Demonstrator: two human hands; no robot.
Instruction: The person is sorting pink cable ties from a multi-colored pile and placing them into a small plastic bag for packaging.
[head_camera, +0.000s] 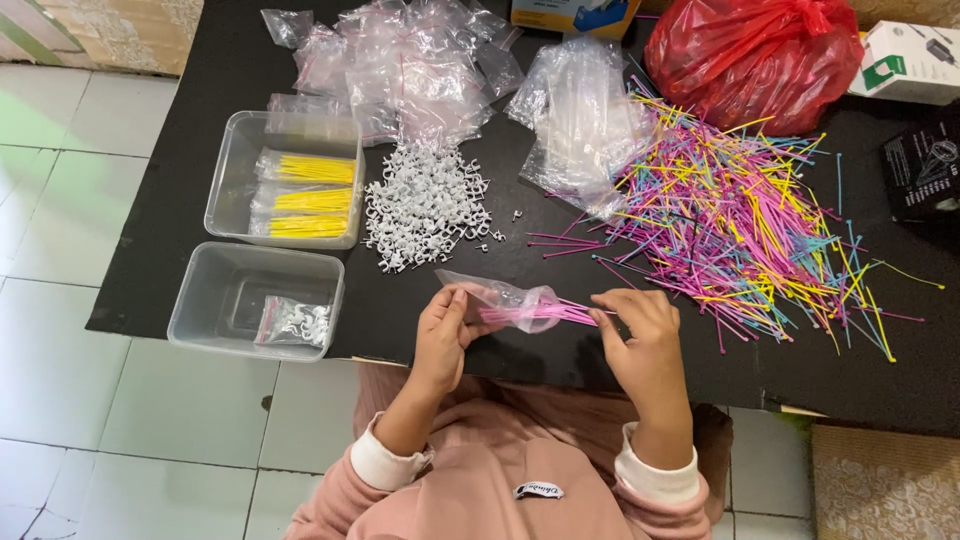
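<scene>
Now | left hand (443, 325) grips small clear bag (505, 300) by its mouth | right hand (640, 320) pinches pink cable ties (560, 313), half inside bag | ties' long axis runs left-right between hands, above desk (560, 365) front edge | loose tie pile (740, 230) nearer right hand

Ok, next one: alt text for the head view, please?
Two bare hands, left hand and right hand, hold a small clear plastic bag with a bundle of pink cable ties partly inside it, over a black table. A heap of multicoloured cable ties lies to the right; white plastic clips ahead.
</scene>
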